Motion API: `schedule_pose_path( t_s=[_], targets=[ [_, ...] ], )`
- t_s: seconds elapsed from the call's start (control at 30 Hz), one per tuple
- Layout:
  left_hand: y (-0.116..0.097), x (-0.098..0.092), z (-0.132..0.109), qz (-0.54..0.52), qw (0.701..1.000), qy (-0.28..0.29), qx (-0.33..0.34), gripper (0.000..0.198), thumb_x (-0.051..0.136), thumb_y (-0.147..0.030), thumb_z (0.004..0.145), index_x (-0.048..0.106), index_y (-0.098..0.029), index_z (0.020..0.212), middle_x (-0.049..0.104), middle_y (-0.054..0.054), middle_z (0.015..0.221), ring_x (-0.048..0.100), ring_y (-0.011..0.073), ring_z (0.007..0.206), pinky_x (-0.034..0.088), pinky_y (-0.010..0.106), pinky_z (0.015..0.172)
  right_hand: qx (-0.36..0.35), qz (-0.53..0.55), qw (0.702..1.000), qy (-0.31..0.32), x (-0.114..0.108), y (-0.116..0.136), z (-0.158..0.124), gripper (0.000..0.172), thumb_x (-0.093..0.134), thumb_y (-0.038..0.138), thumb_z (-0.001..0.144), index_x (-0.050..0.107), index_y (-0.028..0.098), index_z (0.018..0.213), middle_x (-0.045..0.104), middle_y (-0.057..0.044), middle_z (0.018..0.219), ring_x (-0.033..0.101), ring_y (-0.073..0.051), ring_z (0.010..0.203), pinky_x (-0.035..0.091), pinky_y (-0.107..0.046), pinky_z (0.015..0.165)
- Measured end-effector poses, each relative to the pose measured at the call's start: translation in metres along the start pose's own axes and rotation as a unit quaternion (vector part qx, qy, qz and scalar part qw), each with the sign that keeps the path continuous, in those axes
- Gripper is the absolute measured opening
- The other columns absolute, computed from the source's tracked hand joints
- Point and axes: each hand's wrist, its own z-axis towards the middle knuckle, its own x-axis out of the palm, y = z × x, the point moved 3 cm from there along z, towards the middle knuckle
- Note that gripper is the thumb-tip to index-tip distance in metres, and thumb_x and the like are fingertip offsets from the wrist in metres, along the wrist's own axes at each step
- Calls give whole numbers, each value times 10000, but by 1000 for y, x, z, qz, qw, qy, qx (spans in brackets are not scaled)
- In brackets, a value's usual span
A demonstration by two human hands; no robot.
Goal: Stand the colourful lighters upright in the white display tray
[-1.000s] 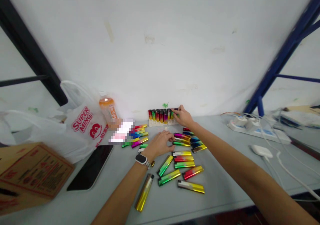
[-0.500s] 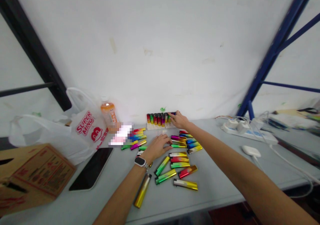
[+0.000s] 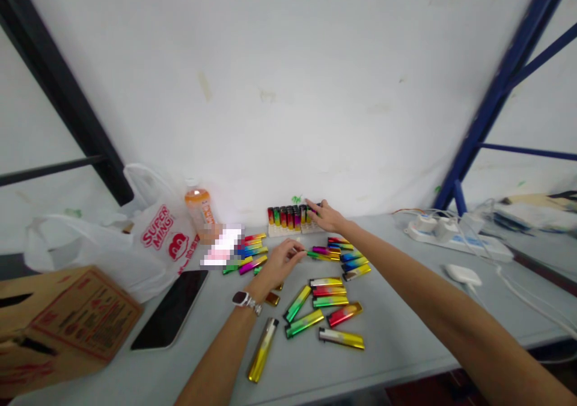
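Backing everything, a pale wall [image 3: 315,105] rises behind the grey bench [image 3: 383,352]. A dark post [image 3: 54,75] slants at the left and a blue post [image 3: 487,105] at the right. On the bench's left side, a white plastic bag [image 3: 90,237] with red print stands behind a cardboard box [image 3: 67,328]; at the far right lies a white power strip [image 3: 464,247] with plugs and cables. A dark-screened phone [image 3: 171,313] lies beside the box, and an orange-topped bottle [image 3: 201,209] stands near the bag.

The right hand [image 3: 331,218] is at the right end of a low white tray [image 3: 283,230], fingers partly bent and slightly spread among the upright lighters [image 3: 288,217]; whether it grips one I cannot tell. The left hand [image 3: 279,261], below the tray, has thumb and fingers nearly together at the end of a green-and-gold lighter [image 3: 323,255]; a firm hold cannot be made out. A watch [image 3: 243,299] circles that wrist. Loose lighters [image 3: 304,323] lie flat around the left hand, including a silver-and-gold lighter [image 3: 262,352] nearest the front edge.
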Motion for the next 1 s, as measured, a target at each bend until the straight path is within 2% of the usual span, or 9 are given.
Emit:
schedule_pose_path(
  t_s=[0.1, 0.2, 0.27, 0.37, 0.5, 0.63, 0.73, 0.8, 1.0],
  targets=[
    [3, -4, 0, -21, 1000, -17, -16, 276, 544, -445, 917, 624, -181, 922, 667, 25, 831, 657, 160, 744, 516, 279, 694, 9, 55, 996, -68, -10, 15, -14, 568, 272, 489, 1013, 300, 258, 1530, 496, -103, 1090, 608, -216, 921, 422, -359, 936],
    [4, -6, 2, -39, 997, -58, -22, 294, 554, -461, 910, 613, -173, 901, 660, 14, 766, 649, 158, 701, 515, 280, 682, -46, 126, 984, -113, -12, 41, -42, 491, 317, 477, 1008, 525, 214, 1367, 506, -94, 1070, 586, -202, 958, 417, -345, 963],
    [4, -5, 4, -63, 993, -97, -23, 299, 562, -465, 904, 609, -170, 882, 661, 14, 755, 650, 157, 701, 517, 283, 692, -74, 165, 978, -105, -5, 59, -65, 431, 386, 498, 986, 649, 218, 1181, 534, -81, 1035, 570, -202, 981, 425, -343, 949],
    [3, -3, 5, -125, 978, -166, -26, 306, 600, -473, 871, 596, -168, 846, 662, 18, 754, 658, 159, 723, 529, 284, 702, -85, 246, 960, -97, 9, 81, -90, 402, 521, 527, 921, 663, 195, 1097, 597, -80, 1034, 568, -215, 996, 437, -353, 922],
    [0, 0, 5, -211, 951, -218, -52, 333, 655, -490, 812, 580, -165, 806, 634, 0, 681, 621, 138, 638, 531, 270, 633, -56, 403, 911, -62, 23, 95, -101, 398, 476, 545, 935, 656, 194, 988, 656, -39, 893, 593, -176, 815, 470, -299, 756],
    [-9, -2, 4, -218, 948, -230, -40, 365, 596, -518, 856, 615, -155, 818, 644, 11, 709, 607, 128, 660, 516, 253, 645, -18, 455, 886, -87, 27, 93, -106, 387, 481, 565, 921, 608, 200, 901, 593, 7, 747, 515, -138, 654, 407, -246, 589],
    [-13, -4, 1, -197, 953, -229, -30, 430, 467, -545, 928, 632, -155, 850, 635, 13, 707, 587, 122, 633, 496, 249, 630, 14, 437, 891, -124, 31, 84, -110, 413, 491, 566, 909, 538, 194, 736, 496, 31, 622, 454, -129, 599, 357, -245, 562],
    [-13, -5, -2, -171, 959, -224, -24, 448, 450, -551, 935, 635, -156, 832, 640, 18, 716, 579, 122, 630, 485, 248, 624, 36, 434, 889, -141, 34, 76, -110, 443, 486, 564, 900, 475, 199, 649, 438, 41, 560, 413, -123, 558, 326, -252, 545],
    [-10, -1, -5, -50, 985, -165, -23, 434, 439, -519, 949, 650, -165, 811, 657, 19, 724, 586, 136, 643, 463, 256, 634, 75, 430, 877, -200, 36, 60, -106, 361, 445, 437, 890, 432, 206, 613, 415, 42, 551, 396, -125, 555, 295, -258, 545]
  ],
)
